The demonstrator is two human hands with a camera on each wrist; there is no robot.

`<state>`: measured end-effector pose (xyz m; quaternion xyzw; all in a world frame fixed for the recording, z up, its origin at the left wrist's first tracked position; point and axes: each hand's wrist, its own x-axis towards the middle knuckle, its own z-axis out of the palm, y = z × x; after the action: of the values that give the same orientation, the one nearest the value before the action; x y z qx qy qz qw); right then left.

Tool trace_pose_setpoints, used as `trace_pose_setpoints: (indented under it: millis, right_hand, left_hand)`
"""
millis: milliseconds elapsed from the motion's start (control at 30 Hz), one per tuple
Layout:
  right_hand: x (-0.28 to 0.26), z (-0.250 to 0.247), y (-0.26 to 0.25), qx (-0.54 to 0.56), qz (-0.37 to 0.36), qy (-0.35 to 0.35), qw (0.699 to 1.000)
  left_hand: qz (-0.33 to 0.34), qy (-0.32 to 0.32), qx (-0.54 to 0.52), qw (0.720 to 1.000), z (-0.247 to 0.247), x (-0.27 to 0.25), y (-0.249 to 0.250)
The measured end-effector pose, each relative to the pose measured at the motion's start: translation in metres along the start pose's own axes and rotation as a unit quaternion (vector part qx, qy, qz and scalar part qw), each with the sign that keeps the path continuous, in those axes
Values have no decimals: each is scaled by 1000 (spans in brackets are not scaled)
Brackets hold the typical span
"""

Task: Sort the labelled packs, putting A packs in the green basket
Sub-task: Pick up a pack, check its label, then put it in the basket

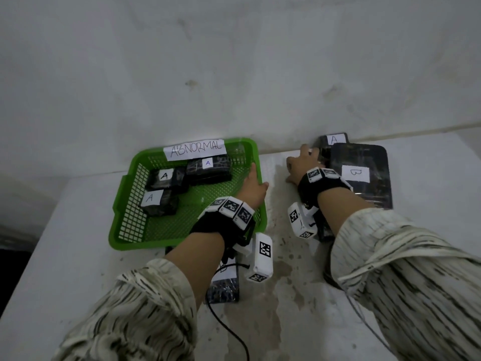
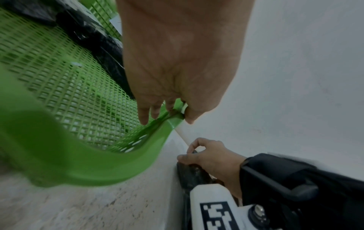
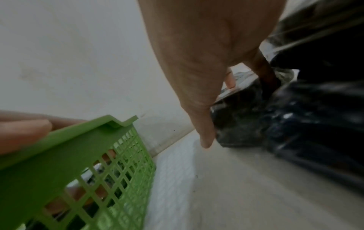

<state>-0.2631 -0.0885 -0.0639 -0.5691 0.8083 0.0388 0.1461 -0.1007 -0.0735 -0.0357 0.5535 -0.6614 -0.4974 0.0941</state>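
The green basket (image 1: pixel 135 246) marked "ABNORMAL" holds three black packs labelled A (image 1: pixel 208 169) (image 1: pixel 166 178) (image 1: pixel 158 201). My left hand (image 1: pixel 253 183) pinches the basket's right rim (image 2: pixel 98 163), fingers inside and thumb outside (image 2: pixel 173 112). Another A pack (image 1: pixel 334 142) lies against the wall, behind a large B pack (image 1: pixel 361 175). My right hand (image 1: pixel 303 162) grips this A pack (image 3: pixel 240 121) at its left end, with the thumb on its near side and the fingers over its top (image 3: pixel 216 112). The pack rests on the table.
A further black pack (image 1: pixel 225 285) lies under my left forearm, its label mostly hidden. The wall runs close behind the basket and the packs. A black cable (image 1: pixel 229 332) trails across the stained white table near its front.
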Motion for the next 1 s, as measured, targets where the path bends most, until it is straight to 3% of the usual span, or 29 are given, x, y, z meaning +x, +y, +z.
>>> trace_pose_setpoints:
  millis: [133,233,367,467,667,800,900,1000]
  right_hand:
    - [-10,-10,-11,68,26,80,994]
    - [-17,-23,-14,117,-24,173,978]
    - [-32,-38,-21,230,-99,240,938]
    - [-49,-42,-33,281,-165,221,919]
    - [-92,-41,-71,271,-269,197,903]
    - [-117,-35,-87,296,-319,158,886]
    - [-135,-34,-93,408,-300,116,855]
    - [-147,-35,-102,535,-216,105,810]
  left_hand:
    - [-6,-6,17,1000,-3,3,0]
    - [-5,2,52,999,-10,3,3]
    - [55,82,27,995,-22,-7,13]
    - [89,113,-46,988,-36,-16,20]
    - [50,101,-269,957,-56,-35,23]
    - [73,117,-258,956,-71,-51,3]
    - [94,120,-252,956,-81,-66,-9]
    - [113,99,-270,951,-87,-84,-12]
